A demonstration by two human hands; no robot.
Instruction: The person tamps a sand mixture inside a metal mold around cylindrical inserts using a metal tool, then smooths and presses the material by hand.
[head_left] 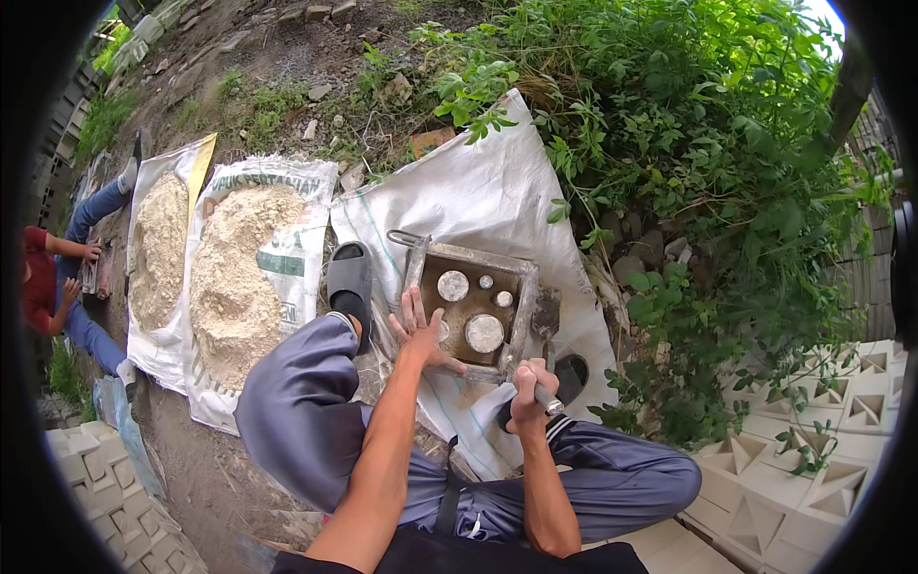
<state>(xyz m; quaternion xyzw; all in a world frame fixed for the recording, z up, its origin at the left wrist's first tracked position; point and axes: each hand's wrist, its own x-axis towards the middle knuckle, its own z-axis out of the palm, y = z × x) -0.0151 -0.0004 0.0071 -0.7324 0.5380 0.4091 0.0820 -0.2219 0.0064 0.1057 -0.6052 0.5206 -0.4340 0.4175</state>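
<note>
Left hand (421, 335) rests flat, fingers spread, on near-left rim of square metal block mould (470, 308) lying on white sack (478, 196). Right hand (528, 394) is clamped on trowel (547, 330) handle beside mould. Best practice: brace mould firmly, keep trowel strokes level.

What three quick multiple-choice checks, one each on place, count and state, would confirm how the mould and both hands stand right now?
1. Where does the left hand rest?
A. On the near left edge of the square metal mould
B. On the mortar heap
C. On the sandal

2. How many round plugs show inside the mould?
A. Two
B. Four
C. Seven

3. How is the right hand?
A. Open and flat
B. Closed round a trowel handle
C. Out of view

Answers: 1 A, the fingers spread over the mould's rim. 2 B, two large discs and two small show. 3 B, the fist wraps the handle beside the mould.
</note>
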